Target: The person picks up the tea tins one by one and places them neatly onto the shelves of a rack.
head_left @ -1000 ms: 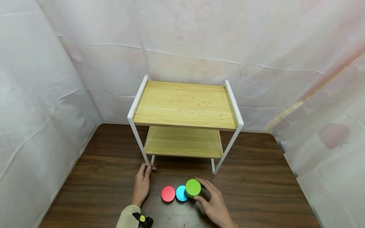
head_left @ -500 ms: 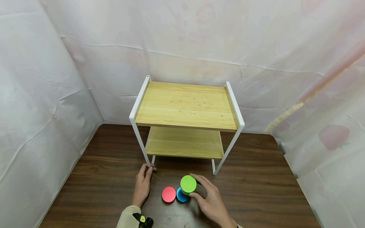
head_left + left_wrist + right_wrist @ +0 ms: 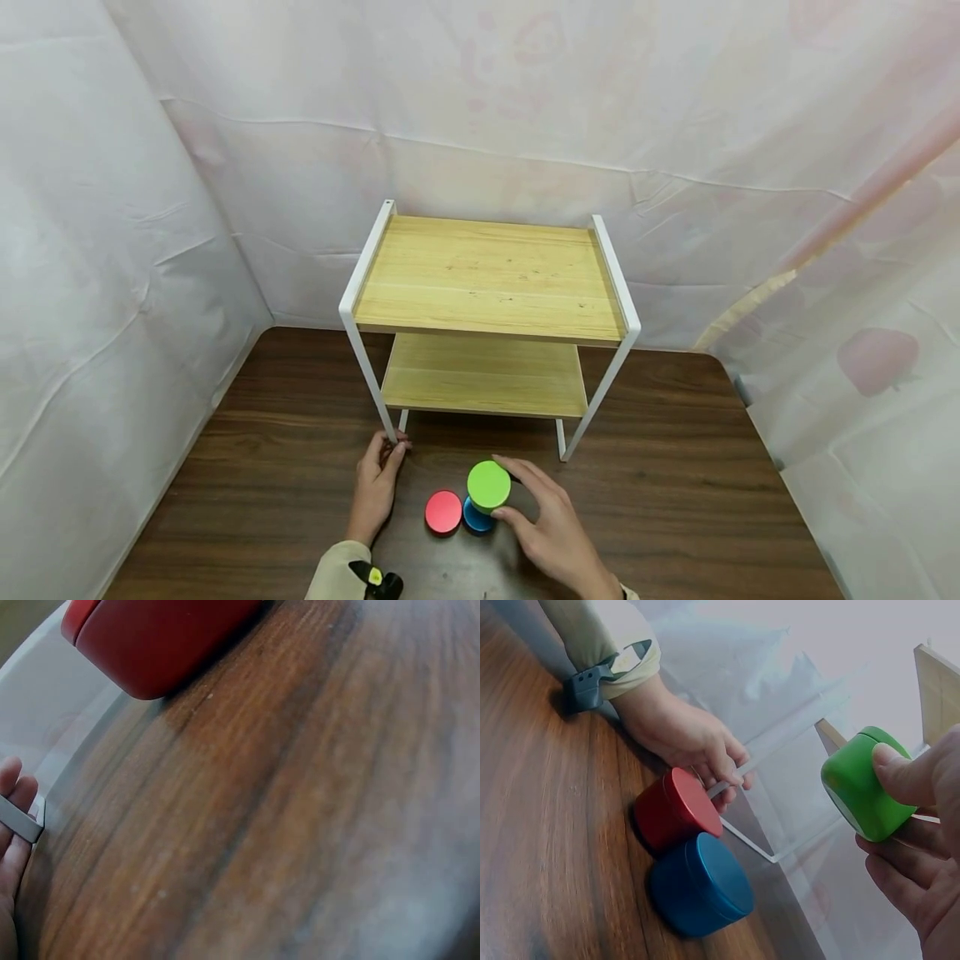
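Note:
My right hand [image 3: 553, 533] grips a small green round lidded tin [image 3: 489, 485] between thumb and fingers. In the right wrist view the green tin is held up above the tabletop, its side turned to the camera. A blue tin [image 3: 701, 889] stands on the table, partly covered by the green one in the head view. Right next to it is a red tin [image 3: 443, 512] of the same kind. My left hand [image 3: 375, 482] holds the foot of the front left white leg [image 3: 367, 367] of a two-tier shelf, thumb on the near side and fingers behind.
Behind the tins stands the shelf, with a light wood top board [image 3: 487, 275] and a lower board [image 3: 483, 375]. The dark wood table [image 3: 697, 500] stretches to both sides. White curtains [image 3: 480, 108] hang at the back and sides.
My right hand has raised the green tin and carried it leftward, further over the blue tin. The left hand stays at the shelf leg; the red and blue tins stay put.

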The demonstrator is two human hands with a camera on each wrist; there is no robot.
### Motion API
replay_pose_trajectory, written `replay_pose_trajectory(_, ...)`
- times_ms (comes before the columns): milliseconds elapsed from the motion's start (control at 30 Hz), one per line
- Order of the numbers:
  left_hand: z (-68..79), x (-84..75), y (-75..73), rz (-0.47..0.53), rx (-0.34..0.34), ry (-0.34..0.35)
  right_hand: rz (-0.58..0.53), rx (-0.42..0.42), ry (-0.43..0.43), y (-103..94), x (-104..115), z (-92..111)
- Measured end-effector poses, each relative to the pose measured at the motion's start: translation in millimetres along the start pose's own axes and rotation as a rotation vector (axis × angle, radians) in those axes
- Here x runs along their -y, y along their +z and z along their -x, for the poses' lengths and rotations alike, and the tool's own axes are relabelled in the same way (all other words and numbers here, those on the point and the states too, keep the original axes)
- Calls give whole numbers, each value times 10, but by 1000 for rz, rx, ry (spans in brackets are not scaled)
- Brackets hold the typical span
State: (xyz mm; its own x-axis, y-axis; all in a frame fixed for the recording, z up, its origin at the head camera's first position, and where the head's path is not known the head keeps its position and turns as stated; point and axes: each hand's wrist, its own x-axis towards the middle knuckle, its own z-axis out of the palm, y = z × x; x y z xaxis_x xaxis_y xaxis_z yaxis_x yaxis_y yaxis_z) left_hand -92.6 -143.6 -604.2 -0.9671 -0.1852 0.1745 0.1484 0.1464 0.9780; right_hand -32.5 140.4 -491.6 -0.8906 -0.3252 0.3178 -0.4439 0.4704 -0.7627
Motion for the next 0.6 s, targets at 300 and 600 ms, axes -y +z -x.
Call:
replay_pose_trajectory(300, -10, 15, 9, -13, 0, -9, 19, -14, -58, -29, 67, -84)
replay_pose_trajectory(600, -18, 15, 13, -67, -1, 1, 14, 29, -41, -99, 228, -224)
